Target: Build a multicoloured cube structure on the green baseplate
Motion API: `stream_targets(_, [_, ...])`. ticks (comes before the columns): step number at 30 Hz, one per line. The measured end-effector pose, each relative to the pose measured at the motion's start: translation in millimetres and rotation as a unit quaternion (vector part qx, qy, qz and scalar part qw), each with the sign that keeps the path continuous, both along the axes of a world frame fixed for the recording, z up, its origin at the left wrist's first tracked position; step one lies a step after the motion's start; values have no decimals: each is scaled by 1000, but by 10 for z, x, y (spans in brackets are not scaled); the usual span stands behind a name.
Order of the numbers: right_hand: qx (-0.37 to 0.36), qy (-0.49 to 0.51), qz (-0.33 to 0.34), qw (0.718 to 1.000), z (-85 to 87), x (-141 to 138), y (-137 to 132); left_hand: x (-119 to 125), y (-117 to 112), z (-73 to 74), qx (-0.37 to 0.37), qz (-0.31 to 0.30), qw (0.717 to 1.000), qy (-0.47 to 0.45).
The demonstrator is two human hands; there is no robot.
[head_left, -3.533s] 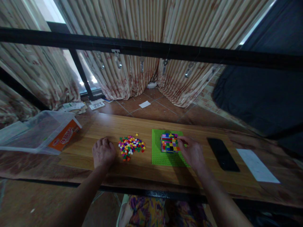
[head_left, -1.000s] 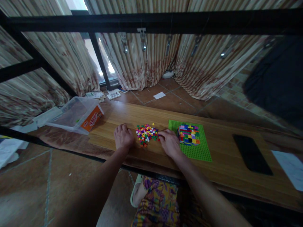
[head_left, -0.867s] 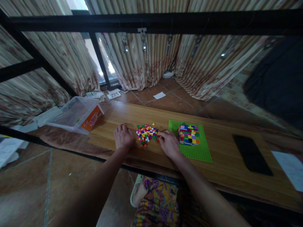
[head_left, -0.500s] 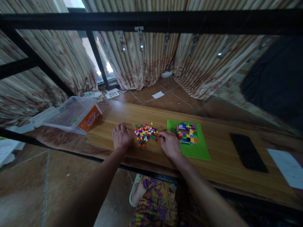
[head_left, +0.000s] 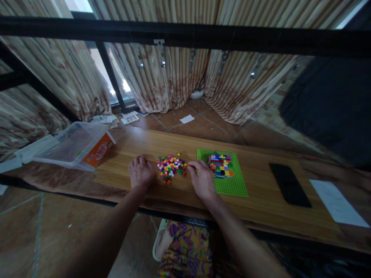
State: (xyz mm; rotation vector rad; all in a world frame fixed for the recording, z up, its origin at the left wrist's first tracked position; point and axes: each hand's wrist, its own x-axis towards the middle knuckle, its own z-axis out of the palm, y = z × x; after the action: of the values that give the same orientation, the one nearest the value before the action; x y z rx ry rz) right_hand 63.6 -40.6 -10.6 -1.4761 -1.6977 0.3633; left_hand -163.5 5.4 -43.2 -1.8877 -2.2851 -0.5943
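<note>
A heap of small coloured bricks (head_left: 170, 168) lies on the wooden table (head_left: 261, 200). To its right sits a green baseplate (head_left: 232, 185) carrying a block built of many-coloured bricks (head_left: 220, 166). My left hand (head_left: 140, 172) rests palm down on the table just left of the heap, fingers curled loosely, holding nothing that I can see. My right hand (head_left: 203, 178) sits at the heap's right edge, its fingertips pinched together at the bricks; what they hold is too small to make out.
A clear plastic tub with an orange label (head_left: 77, 146) lies at the table's left end. A black phone (head_left: 289, 185) and a white sheet of paper (head_left: 337, 202) lie to the right. A black metal bar (head_left: 185, 36) crosses overhead; curtains hang behind.
My right hand left the brick block on the baseplate and came to the heap's right edge, where it stays pinching. The left hand has stayed put. The view shifted slightly.
</note>
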Motion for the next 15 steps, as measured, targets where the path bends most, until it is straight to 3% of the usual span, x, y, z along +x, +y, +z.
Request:
stream_targets(4, [33, 100, -25, 994, 127, 184, -86, -4, 6, -7, 9, 0, 1000, -6])
stream_targets(8, [32, 135, -69, 988, 133, 564, -110, -7, 15, -6, 4, -5, 1000, -14])
stream_targets(11, [28, 90, -120, 988, 151, 872, -76, -7, 19, -8, 7, -4, 1000, -12])
stream_targets(15, [6, 6, -112, 994, 214, 1126, 29, -6, 18, -14, 10, 2, 1000, -15])
